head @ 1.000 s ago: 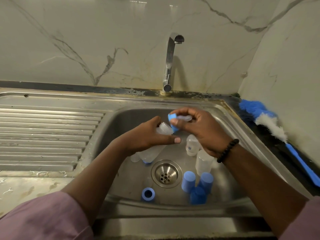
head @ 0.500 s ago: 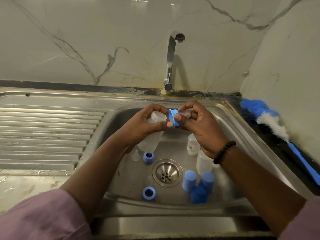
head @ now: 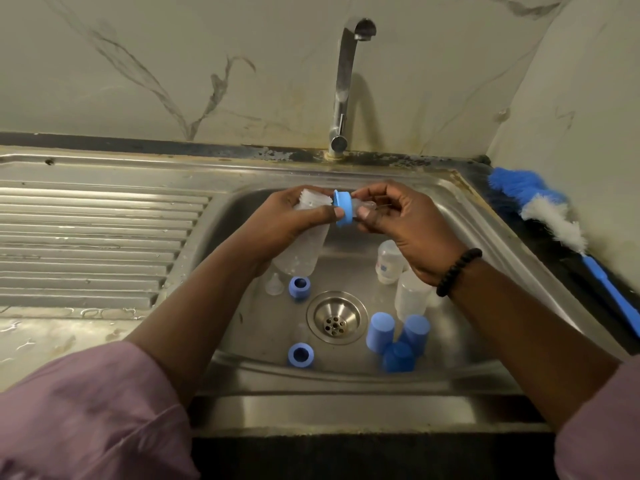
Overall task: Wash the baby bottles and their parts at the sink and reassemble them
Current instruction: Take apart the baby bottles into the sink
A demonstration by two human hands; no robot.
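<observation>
Over the far part of the stainless-steel sink basin (head: pixel 460 216), the left hand (head: pixel 287 223) is wrapped round a clear plastic baby bottle (head: pixel 304 251), held tilted with its threaded mouth up and to the right. The right hand (head: pixel 405 230) pinches a blue screw ring with a clear teat (head: pixel 344 211), just beside the bottle mouth and seemingly apart from it. The step in hand looks like taking this bottle apart or putting it together (the frame alone does not settle which). If reassembling, the next move calls for squaring the ring on the threads before twisting.

On the basin floor lie two more clear bottles (head: pixel 389 261), three blue caps (head: pixel 398 336) near right of the drain (head: pixel 336 317), two blue rings (head: pixel 300 288) and a loose teat (head: pixel 274 284). The tap (head: pixel 343 88) runs no water; a blue-and-white bottle brush (head: pixel 554 216) lies on the tabletop at right.
</observation>
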